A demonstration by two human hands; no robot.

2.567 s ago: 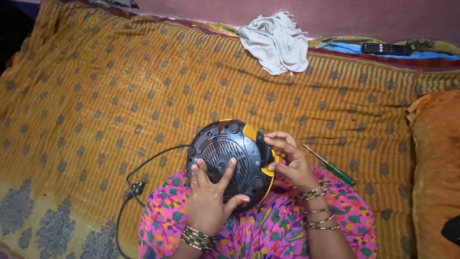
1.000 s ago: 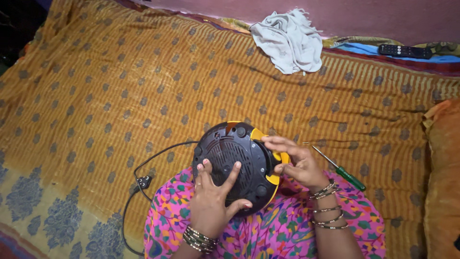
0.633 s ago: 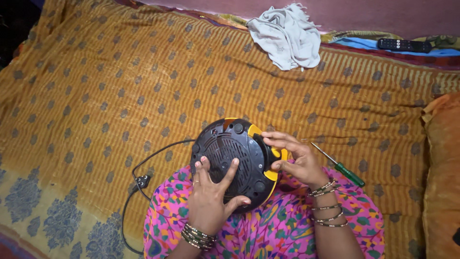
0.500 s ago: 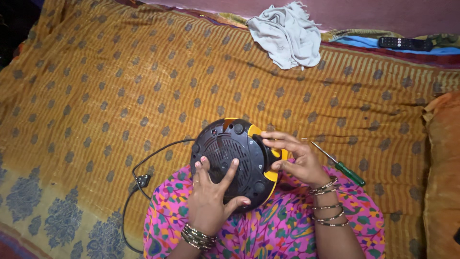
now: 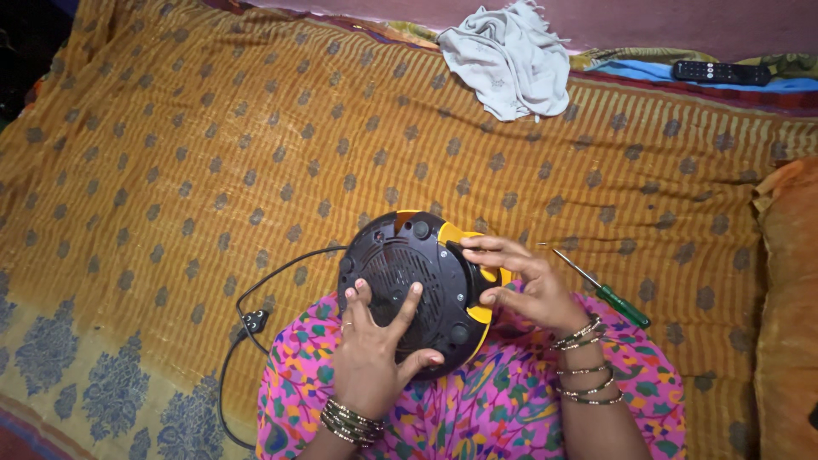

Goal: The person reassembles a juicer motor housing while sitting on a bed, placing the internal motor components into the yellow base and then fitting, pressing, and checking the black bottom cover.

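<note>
A round black appliance with a yellow rim rests upside down on my lap, its vented underside facing up. My left hand lies flat on the black base with fingers spread, holding it steady. My right hand grips the right edge, fingertips on the yellow rim and the black part beside it. A black power cord with a plug trails from the appliance to the left. A green-handled screwdriver lies on the cloth just right of my right hand.
An orange patterned cloth covers the bed. A crumpled grey rag lies at the far side. A black remote sits at the far right. An orange cushion borders the right edge.
Both hands have stayed on the appliance with little shift. The view has drifted slightly; the appliance has kept its place on my lap.
</note>
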